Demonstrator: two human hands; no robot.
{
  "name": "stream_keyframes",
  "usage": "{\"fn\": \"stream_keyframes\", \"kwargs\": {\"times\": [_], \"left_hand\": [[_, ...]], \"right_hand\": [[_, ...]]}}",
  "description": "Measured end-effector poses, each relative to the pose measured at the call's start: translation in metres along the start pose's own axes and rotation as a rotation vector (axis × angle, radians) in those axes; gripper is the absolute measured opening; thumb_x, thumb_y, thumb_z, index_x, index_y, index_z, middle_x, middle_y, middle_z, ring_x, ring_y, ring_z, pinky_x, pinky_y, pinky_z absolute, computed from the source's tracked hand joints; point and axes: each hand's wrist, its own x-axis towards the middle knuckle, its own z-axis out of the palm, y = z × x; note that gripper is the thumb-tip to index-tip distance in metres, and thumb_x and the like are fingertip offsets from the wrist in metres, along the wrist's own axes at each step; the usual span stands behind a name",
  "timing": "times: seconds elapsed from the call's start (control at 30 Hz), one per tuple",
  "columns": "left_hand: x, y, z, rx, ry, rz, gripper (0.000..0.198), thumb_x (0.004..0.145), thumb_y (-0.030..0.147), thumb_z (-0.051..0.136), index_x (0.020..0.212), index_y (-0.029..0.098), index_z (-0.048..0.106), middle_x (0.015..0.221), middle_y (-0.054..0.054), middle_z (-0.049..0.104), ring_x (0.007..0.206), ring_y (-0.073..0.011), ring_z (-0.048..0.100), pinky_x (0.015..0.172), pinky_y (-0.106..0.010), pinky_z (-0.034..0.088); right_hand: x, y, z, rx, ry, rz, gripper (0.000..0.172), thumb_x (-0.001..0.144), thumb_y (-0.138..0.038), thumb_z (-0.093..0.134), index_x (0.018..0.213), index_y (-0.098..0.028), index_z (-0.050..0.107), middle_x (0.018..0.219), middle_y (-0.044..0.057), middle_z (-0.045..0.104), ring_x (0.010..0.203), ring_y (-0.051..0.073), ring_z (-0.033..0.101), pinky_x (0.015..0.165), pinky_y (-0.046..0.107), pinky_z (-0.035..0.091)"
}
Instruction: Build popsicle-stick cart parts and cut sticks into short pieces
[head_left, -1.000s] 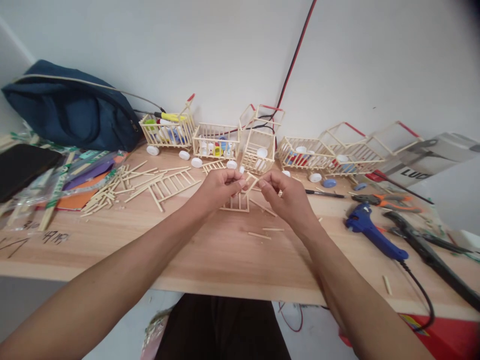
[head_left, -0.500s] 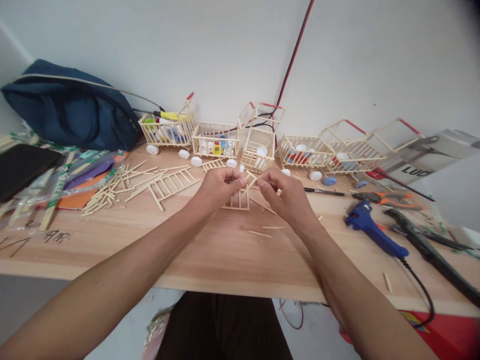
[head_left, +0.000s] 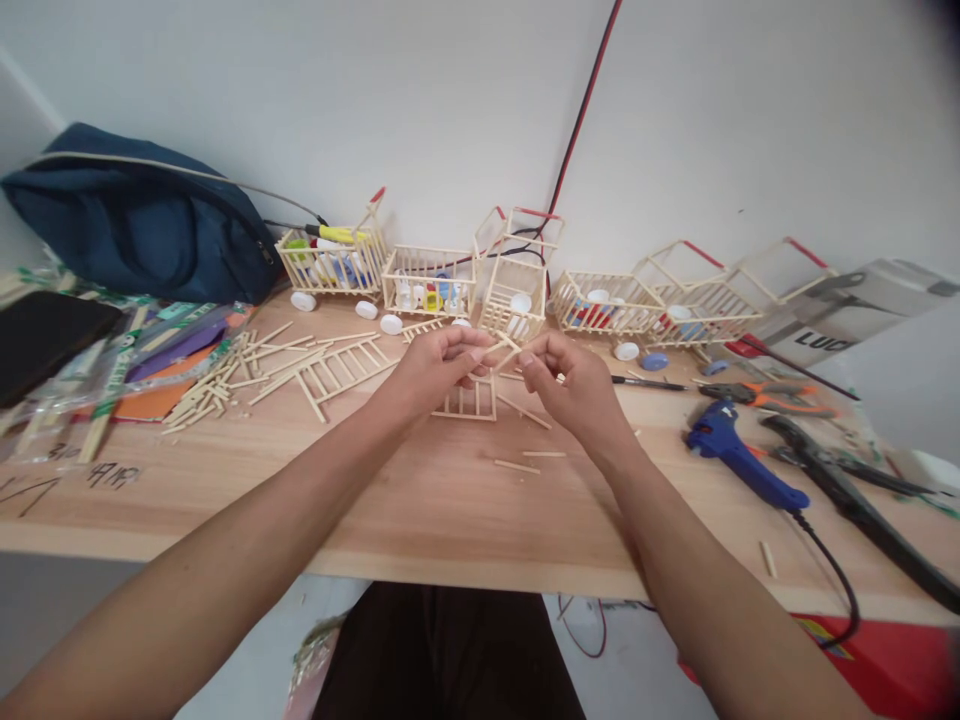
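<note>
Thin wooden sticks (head_left: 510, 346) cross each other in the gap between my two hands, just above the table. My left hand (head_left: 444, 368) pinches one end of them between thumb and fingers. On the other side, my right hand (head_left: 571, 385) is closed in a pinch on the sticks too. Whether they are joined to one another I cannot tell. Below my left hand lies a small ladder-like stick frame (head_left: 469, 403), its upper part hidden by the fingers. A larger ladder-like frame (head_left: 341, 372) rests to the left.
Small stick-built carts (head_left: 429, 282) with bottle-cap wheels line the wall. Loose sticks (head_left: 214, 385) pile up at left near a blue bag (head_left: 142, 225) and a dark phone (head_left: 56, 335). At right lie a blue glue gun (head_left: 746, 460), orange-handled pliers (head_left: 772, 397) and a black-handled tool (head_left: 855, 505).
The sticks between my hands have turned and now show as a cross. My hands have stayed almost in place, and the whole view has shifted slightly.
</note>
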Motion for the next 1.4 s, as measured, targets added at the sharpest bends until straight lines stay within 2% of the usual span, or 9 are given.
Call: {"fn": "stream_keyframes", "kwargs": {"times": [0.13, 0.23, 0.33, 0.47, 0.6, 0.8, 0.93, 1.27, 1.4], "left_hand": [[-0.001, 0.003, -0.001, 0.055, -0.006, 0.016, 0.022, 0.078, 0.026, 0.067, 0.095, 0.013, 0.064, 0.086, -0.008, 0.071, 0.083, -0.0163, 0.066, 0.069, -0.027, 0.049], [0.0, 0.003, -0.002, 0.169, 0.018, 0.105, 0.025, 0.074, 0.029, 0.072, 0.092, 0.013, 0.067, 0.086, -0.007, 0.071, 0.078, -0.0156, 0.065, 0.069, -0.027, 0.049], [0.001, 0.002, -0.003, 0.251, 0.047, 0.193, 0.022, 0.073, 0.028, 0.072, 0.088, 0.012, 0.069, 0.088, -0.007, 0.072, 0.079, -0.0154, 0.064, 0.077, -0.029, 0.05], [0.001, 0.002, -0.003, 0.28, -0.002, 0.221, 0.023, 0.077, 0.031, 0.068, 0.09, 0.012, 0.072, 0.092, -0.007, 0.073, 0.087, -0.0174, 0.065, 0.084, -0.03, 0.048], [0.001, 0.0, -0.002, 0.256, -0.091, 0.205, 0.024, 0.079, 0.034, 0.066, 0.089, 0.013, 0.073, 0.091, -0.006, 0.074, 0.087, -0.0181, 0.065, 0.083, -0.03, 0.048], [0.0, -0.002, -0.002, 0.181, -0.106, 0.155, 0.023, 0.075, 0.036, 0.07, 0.078, 0.013, 0.069, 0.078, -0.003, 0.07, 0.075, -0.0136, 0.062, 0.077, -0.027, 0.047], [0.0, -0.003, -0.001, 0.048, -0.155, 0.071, 0.03, 0.073, 0.04, 0.073, 0.085, 0.013, 0.069, 0.077, -0.002, 0.067, 0.072, -0.0114, 0.059, 0.072, -0.025, 0.046], [-0.004, -0.005, 0.007, 0.006, -0.078, 0.048, 0.025, 0.078, 0.035, 0.069, 0.073, 0.012, 0.061, 0.067, 0.0, 0.059, 0.064, -0.0093, 0.056, 0.068, -0.025, 0.048], [-0.003, -0.004, 0.006, -0.019, -0.089, 0.016, 0.02, 0.08, 0.031, 0.066, 0.076, 0.012, 0.061, 0.069, 0.0, 0.059, 0.064, -0.0087, 0.057, 0.069, -0.025, 0.05]], "right_hand": [[0.001, 0.0, -0.001, 0.036, 0.01, 0.028, 0.017, 0.087, -0.031, 0.053, 0.075, -0.019, 0.055, 0.057, -0.004, 0.052, 0.052, 0.01, 0.044, 0.055, 0.026, 0.032], [0.0, 0.001, 0.0, 0.018, 0.0, 0.026, 0.017, 0.087, -0.032, 0.054, 0.076, -0.019, 0.056, 0.058, -0.004, 0.053, 0.053, 0.01, 0.044, 0.055, 0.026, 0.032], [0.0, 0.0, 0.001, 0.081, -0.033, 0.024, 0.019, 0.087, -0.034, 0.055, 0.076, -0.019, 0.054, 0.057, -0.004, 0.052, 0.051, 0.009, 0.043, 0.053, 0.025, 0.032], [0.0, -0.001, 0.003, 0.19, -0.098, 0.054, 0.022, 0.088, -0.038, 0.055, 0.076, -0.02, 0.052, 0.054, -0.005, 0.051, 0.047, 0.008, 0.04, 0.048, 0.024, 0.028], [0.0, -0.003, 0.002, 0.19, -0.098, 0.034, 0.021, 0.088, -0.036, 0.054, 0.078, -0.018, 0.055, 0.055, -0.004, 0.052, 0.047, 0.008, 0.041, 0.048, 0.023, 0.028], [0.0, -0.004, 0.001, 0.1, -0.061, -0.006, 0.016, 0.088, -0.03, 0.055, 0.077, -0.018, 0.055, 0.059, -0.004, 0.054, 0.051, 0.008, 0.043, 0.052, 0.024, 0.032], [-0.001, -0.004, 0.0, 0.112, -0.081, -0.013, 0.018, 0.089, -0.03, 0.053, 0.076, -0.018, 0.054, 0.057, -0.004, 0.053, 0.05, 0.009, 0.042, 0.052, 0.024, 0.031], [-0.001, -0.005, 0.001, 0.033, -0.096, -0.06, 0.02, 0.091, -0.029, 0.052, 0.073, -0.019, 0.053, 0.058, -0.003, 0.055, 0.053, 0.01, 0.044, 0.056, 0.025, 0.033], [0.0, -0.001, -0.001, 0.034, -0.1, -0.051, 0.035, 0.095, -0.038, 0.044, 0.066, -0.02, 0.052, 0.06, -0.001, 0.053, 0.057, 0.011, 0.045, 0.061, 0.026, 0.034]]}}
